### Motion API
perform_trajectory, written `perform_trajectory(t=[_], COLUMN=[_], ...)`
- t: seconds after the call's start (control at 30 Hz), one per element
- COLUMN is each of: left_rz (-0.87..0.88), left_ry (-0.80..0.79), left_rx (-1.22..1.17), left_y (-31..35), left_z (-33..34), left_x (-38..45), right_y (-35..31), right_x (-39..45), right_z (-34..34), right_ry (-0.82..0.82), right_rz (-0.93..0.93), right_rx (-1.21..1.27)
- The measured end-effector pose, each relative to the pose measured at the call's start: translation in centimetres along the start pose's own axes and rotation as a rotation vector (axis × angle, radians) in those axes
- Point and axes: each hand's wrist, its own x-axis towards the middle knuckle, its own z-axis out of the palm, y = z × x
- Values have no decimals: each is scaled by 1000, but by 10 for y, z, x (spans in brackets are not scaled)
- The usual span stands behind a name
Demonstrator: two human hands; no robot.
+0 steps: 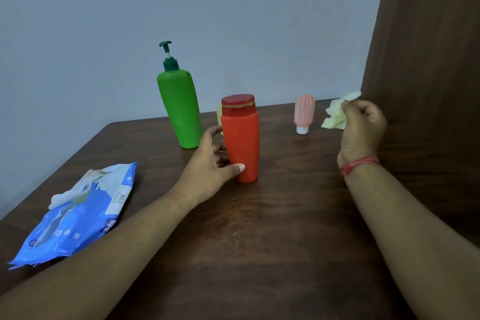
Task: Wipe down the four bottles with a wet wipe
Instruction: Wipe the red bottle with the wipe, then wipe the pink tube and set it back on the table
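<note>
An orange bottle (242, 143) with a dark red cap stands upright mid-table, and my left hand (211, 161) wraps around its lower left side. Behind it to the left stands a tall green pump bottle (179, 106). A sliver of a yellow bottle (219, 115) peeks out behind the orange one, mostly hidden. A small pink bottle (304, 113) stands cap-down at the back right. My right hand (362, 130) is raised at the right, closed on a crumpled pale wet wipe (337, 112), apart from every bottle.
A blue pack of wet wipes (78, 215) lies at the table's left edge with a wipe sticking out of its opening. The dark wooden table (272, 228) meets a grey wall behind and a brown wooden panel (428, 47) on the right.
</note>
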Motion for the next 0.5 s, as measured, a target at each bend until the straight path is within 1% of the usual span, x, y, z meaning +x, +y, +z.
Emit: perform_trajectory(t=[0.1,0.3,0.5], left_rz=[-7,-38,-52], left_ry=[-5,71,128], left_rx=[36,10,63], left_y=[0,-5,-10], left_z=[16,49,62], left_x=[26,75,110], right_y=[9,24,31], right_x=[5,20,28], right_z=[-8,-17,-17], right_ry=[36,125,177], right_rz=[39,102,116], right_rx=[-24,-6,44])
